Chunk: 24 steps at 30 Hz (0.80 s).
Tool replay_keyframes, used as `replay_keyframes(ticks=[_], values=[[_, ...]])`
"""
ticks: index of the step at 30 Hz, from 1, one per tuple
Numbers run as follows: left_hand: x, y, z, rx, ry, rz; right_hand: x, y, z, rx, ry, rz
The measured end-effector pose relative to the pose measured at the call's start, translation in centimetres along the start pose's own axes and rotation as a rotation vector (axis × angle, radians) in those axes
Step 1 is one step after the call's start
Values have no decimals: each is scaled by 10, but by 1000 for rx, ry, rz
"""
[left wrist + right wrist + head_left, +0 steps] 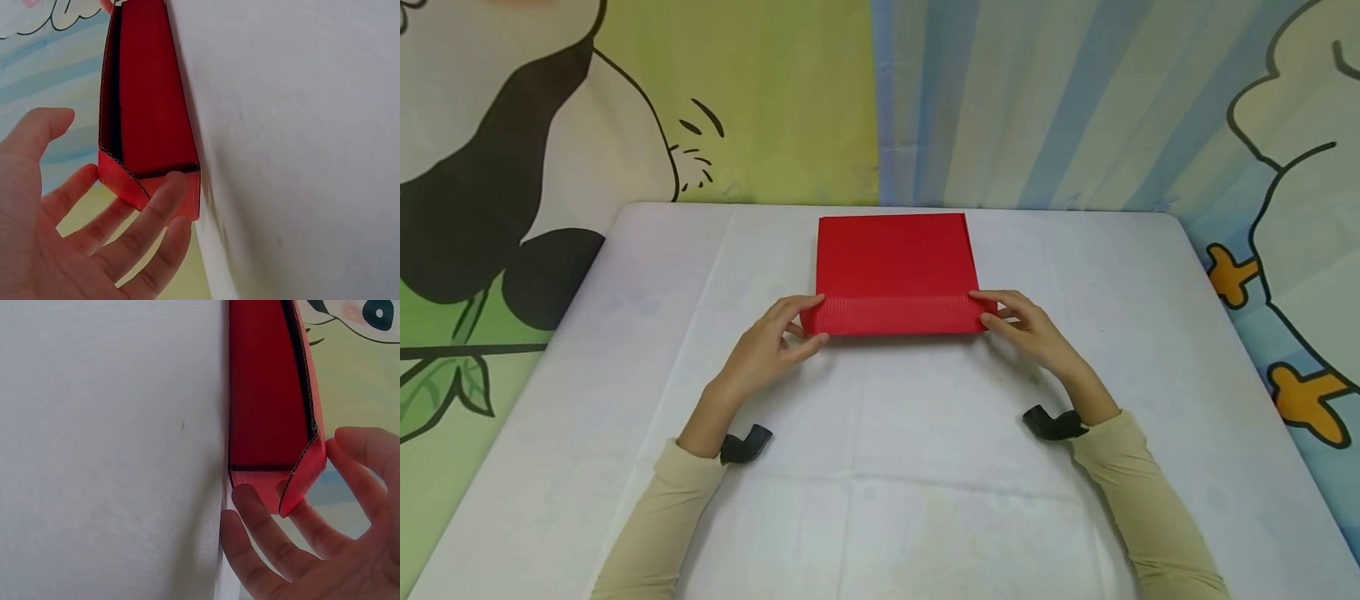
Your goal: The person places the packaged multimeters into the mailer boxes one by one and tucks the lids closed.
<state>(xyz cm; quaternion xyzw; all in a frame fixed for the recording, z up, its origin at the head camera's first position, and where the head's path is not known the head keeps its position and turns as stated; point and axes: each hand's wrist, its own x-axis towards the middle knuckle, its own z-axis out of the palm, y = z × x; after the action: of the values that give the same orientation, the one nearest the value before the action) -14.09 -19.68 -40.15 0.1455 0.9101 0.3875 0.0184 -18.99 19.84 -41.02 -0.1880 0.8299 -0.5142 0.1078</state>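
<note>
A red corrugated cardboard box [891, 258] lies on the white table, its lid lowered over the top. A ridged flap [902, 315] runs along the lid's near edge. In the wrist views this flap stands off from the box's front wall [156, 87], leaving a dark gap between them. At the left front corner is my left hand [771, 337], its fingers spread along the box's end and its thumb apart. My right hand [1018, 325] touches the opposite corner, fingertips on the small side flap [304, 475] and end wall, with nothing gripped.
The white-covered table [880, 500] stretches around the box on every side. Behind it hangs a backdrop [737, 100] with cartoon figures and stripes. A black strap end [747, 444] juts from the left wrist, another [1052, 423] from the right.
</note>
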Motion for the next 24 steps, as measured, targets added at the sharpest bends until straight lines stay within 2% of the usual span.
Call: replay_keyframes(ticks=[7,16,24], values=[[0,-3,3,-31,4,-21,-1,4,2,-13,-8,-7],[1,-7,6,-30,22,-10,-2,5,4,-30,9,-33],[3,-11,11,-125,44,2,-1,5,6,-26,33,-78]])
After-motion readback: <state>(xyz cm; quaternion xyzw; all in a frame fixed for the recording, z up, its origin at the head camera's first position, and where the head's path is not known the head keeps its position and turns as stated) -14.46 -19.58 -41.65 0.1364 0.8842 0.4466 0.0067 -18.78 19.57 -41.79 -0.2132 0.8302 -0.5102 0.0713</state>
